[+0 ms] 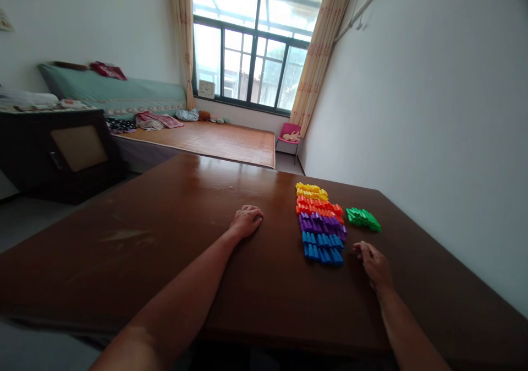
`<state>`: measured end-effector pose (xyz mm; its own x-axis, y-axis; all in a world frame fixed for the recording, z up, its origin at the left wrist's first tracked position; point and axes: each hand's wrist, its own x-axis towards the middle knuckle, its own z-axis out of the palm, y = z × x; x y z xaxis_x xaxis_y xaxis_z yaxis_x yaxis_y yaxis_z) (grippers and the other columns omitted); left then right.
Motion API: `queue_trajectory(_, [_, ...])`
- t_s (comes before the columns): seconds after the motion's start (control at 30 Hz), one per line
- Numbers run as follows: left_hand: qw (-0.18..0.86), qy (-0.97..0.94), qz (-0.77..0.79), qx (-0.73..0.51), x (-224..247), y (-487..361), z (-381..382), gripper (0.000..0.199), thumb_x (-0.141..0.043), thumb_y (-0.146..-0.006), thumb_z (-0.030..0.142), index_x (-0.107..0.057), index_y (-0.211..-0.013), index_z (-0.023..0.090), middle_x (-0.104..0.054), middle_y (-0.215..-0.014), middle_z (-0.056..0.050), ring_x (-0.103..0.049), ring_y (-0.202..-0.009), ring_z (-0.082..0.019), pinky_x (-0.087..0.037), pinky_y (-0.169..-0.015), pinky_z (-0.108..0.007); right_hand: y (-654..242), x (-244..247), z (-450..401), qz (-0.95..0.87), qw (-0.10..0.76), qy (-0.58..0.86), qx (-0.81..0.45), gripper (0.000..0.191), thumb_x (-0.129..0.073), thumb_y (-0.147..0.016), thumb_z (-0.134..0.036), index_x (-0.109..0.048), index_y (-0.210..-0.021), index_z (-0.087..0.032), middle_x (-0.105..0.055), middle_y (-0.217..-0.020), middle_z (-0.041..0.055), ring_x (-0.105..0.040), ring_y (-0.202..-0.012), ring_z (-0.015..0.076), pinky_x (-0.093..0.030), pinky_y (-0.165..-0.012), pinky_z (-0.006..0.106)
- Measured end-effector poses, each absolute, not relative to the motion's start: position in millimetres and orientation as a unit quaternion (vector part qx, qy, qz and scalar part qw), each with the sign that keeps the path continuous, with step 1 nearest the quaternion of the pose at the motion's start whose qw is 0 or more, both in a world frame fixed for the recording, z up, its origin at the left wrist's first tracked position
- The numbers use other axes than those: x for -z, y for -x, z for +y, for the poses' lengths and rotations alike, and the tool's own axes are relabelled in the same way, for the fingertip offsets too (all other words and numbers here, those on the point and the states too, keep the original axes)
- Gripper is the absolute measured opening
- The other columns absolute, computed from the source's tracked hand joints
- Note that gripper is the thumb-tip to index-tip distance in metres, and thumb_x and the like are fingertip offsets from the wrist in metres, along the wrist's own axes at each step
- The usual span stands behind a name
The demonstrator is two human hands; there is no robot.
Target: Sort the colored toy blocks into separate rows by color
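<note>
My left hand (246, 221) rests on the brown table, its fingers loosely curled and nothing visible in them. Right of the small plastic pieces, my right hand (374, 265) hovers low or rests on the table; I cannot tell which. Its fingers are bent together, with nothing seen between them. Between my hands the pieces lie in tight rows by colour: yellow (312, 191) farthest off, then orange (317, 206), purple (322, 224) and blue (323, 248) nearest me. A separate green group (363, 219) lies beyond my right hand. The pieces are too small to name exactly.
The glossy table (165, 222) reaches close to the white wall (433, 96) on the right. Behind it stand a bed with a woven mat (223, 140) and a pink chair (290, 131) holding a plush toy. A dark cabinet (28, 151) is at the left.
</note>
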<state>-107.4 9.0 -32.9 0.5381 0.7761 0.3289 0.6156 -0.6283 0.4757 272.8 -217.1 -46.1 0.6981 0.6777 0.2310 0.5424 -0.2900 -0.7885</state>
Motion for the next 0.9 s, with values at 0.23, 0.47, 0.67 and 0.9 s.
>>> queue_trajectory(0.23, [0.156, -0.861, 0.396, -0.279, 30, 106, -3, 0.017, -0.055, -0.085, 0.033, -0.068, -0.095, 0.027, -0.064, -0.111, -0.004, -0.050, -0.112, -0.026, -0.042, -0.096, -0.043, -276, 46, -221, -0.363, 0.449, 0.814, -0.064, 0.060, -0.044, -0.073, -0.071, -0.070, -0.085, -0.018, -0.074, -0.082, 0.0104, -0.065, -0.066, 0.0224, -0.050, -0.062, 0.033])
queue_trajectory(0.47, [0.170, -0.856, 0.404, -0.276, 31, 107, -3, 0.017, -0.055, -0.086, 0.035, -0.068, -0.094, 0.027, -0.064, -0.111, -0.005, -0.050, -0.113, -0.026, -0.042, -0.096, -0.044, -277, 50, -223, -0.334, 0.479, 0.808, -0.081, 0.058, -0.047, -0.072, -0.069, -0.070, -0.088, -0.017, -0.073, -0.088, 0.0122, -0.064, -0.068, 0.0223, -0.049, -0.057, 0.031])
queue_trajectory(0.67, [0.147, -0.877, 0.375, -0.262, 32, 109, -5, 0.022, -0.053, -0.088, 0.041, -0.067, -0.098, 0.029, -0.064, -0.116, -0.002, -0.050, -0.115, -0.026, -0.041, -0.097, -0.043, -268, 43, -220, -0.348, 0.487, 0.798, -0.073, 0.058, -0.047, -0.071, -0.069, -0.071, -0.083, -0.017, -0.073, -0.082, 0.0113, -0.063, -0.065, 0.0211, -0.048, -0.056, 0.030])
queue_trajectory(0.9, [0.149, -0.877, 0.379, -0.255, 34, 107, -4, 0.033, -0.053, -0.087, 0.048, -0.064, -0.112, 0.029, -0.059, -0.126, -0.003, -0.050, -0.120, -0.025, -0.040, -0.103, -0.042, -286, 49, -209, -0.354, 0.499, 0.778, -0.143, 0.055, -0.044, -0.079, -0.063, -0.067, -0.096, -0.016, -0.072, -0.092, 0.0106, -0.065, -0.074, 0.0214, -0.051, -0.060, 0.031])
